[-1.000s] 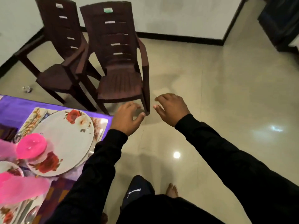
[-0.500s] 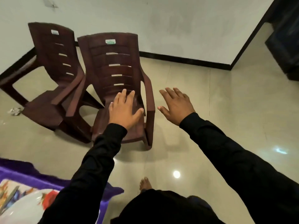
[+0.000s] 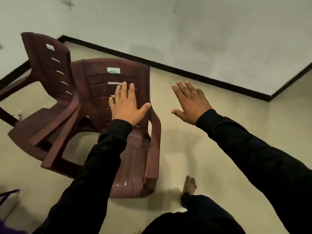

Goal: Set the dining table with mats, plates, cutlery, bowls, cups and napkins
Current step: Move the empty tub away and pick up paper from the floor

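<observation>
1. Gleaming beige floor tiles [image 3: 211,146] are meeting a black skirting.
2. Two maroon moulded plastic chairs are standing; the nearer chair [image 3: 135,157] is wearing a green "DELUX" label [image 3: 114,71].
3. Left hand [image 3: 125,107] is spreading over its slatted back; right hand [image 3: 190,102] is spreading beside it.
4. Only a purple cloth corner [image 3: 9,193] is showing bottom left; no tableware is showing.

I see two dark brown plastic chairs: the near chair [image 3: 135,149] touches the far chair [image 3: 45,98] beside it. Behind them, a pale wall [image 3: 185,31] meets the shiny floor [image 3: 211,149] at a black strip [image 3: 168,66].
</observation>
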